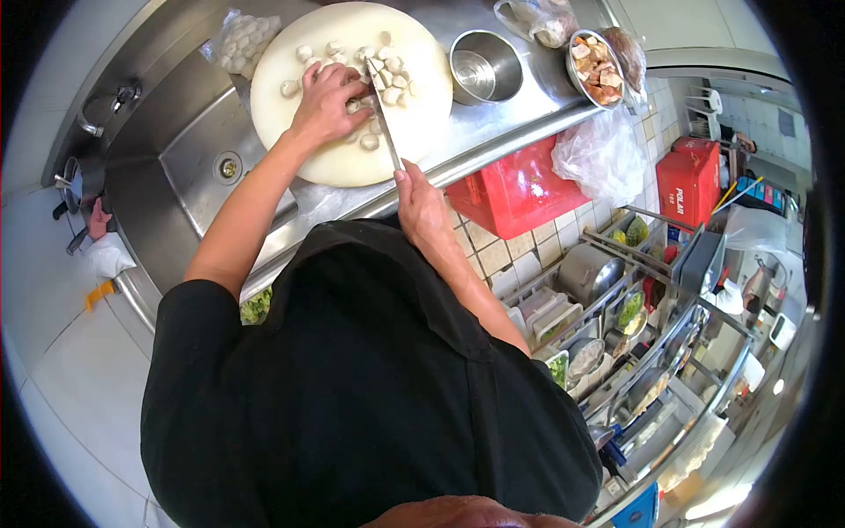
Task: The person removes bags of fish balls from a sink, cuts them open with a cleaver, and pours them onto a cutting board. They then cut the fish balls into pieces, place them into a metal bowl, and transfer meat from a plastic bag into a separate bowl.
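A round white cutting board (pixel 273 114) lies on the steel counter, with small white balls (pixel 290 88) that look like fish balls scattered over it. Several cut pieces (pixel 393 95) are gathered to the right of the blade. My right hand (pixel 421 207) is closed around the handle of a knife (pixel 387 132), whose blade points away from me across the board. Just left of the blade, my left hand (pixel 330 101) has its fingers curled down over a fish ball, which they partly hide.
A steel pot (pixel 486 67) and a metal bowl of brown chunks (pixel 597 70) stand right of the board. Behind it is a plastic bag of white balls (pixel 245 42). The sink (pixel 198 141) lies left. Red crates (pixel 519 189) and a rack of food containers (pixel 590 273) are on the right.
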`<action>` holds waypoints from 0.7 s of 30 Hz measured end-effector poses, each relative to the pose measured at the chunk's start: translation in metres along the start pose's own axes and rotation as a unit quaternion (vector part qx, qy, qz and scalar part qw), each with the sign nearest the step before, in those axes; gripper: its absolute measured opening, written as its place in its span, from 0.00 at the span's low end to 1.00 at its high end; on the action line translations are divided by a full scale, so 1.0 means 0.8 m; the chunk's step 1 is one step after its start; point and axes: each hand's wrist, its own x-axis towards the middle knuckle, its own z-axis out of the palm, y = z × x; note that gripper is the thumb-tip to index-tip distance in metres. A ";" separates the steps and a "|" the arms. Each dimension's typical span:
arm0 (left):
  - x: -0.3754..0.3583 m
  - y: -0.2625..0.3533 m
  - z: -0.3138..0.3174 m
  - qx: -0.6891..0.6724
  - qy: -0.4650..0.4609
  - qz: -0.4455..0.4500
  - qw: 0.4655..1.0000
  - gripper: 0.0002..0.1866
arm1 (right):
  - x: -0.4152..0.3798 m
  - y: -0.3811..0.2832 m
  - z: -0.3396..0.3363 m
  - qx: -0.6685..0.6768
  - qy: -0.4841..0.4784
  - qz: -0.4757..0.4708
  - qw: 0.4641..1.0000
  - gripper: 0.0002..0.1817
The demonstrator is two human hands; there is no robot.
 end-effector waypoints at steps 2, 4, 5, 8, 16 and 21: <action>0.001 -0.002 0.000 0.001 -0.002 0.004 1.000 0.18 | 0.003 0.003 0.002 0.009 0.007 -0.016 1.000 0.24; 0.002 -0.002 0.000 0.003 -0.009 0.005 1.000 0.17 | 0.008 0.004 0.004 0.010 0.008 -0.030 0.999 0.24; 0.003 -0.001 -0.003 0.004 -0.015 0.003 1.000 0.17 | 0.011 0.003 0.005 0.007 0.007 -0.035 0.999 0.24; 0.002 -0.004 -0.001 0.007 -0.035 -0.005 0.999 0.20 | 0.034 0.000 0.012 -0.012 -0.017 -0.022 1.000 0.23; -0.006 0.018 0.005 0.066 -0.001 -0.026 0.997 0.34 | 0.048 0.017 0.001 0.006 -0.036 -0.019 0.999 0.23; -0.006 0.017 0.015 0.052 0.005 -0.048 0.997 0.33 | 0.022 0.070 -0.028 -0.013 -0.076 0.010 0.997 0.24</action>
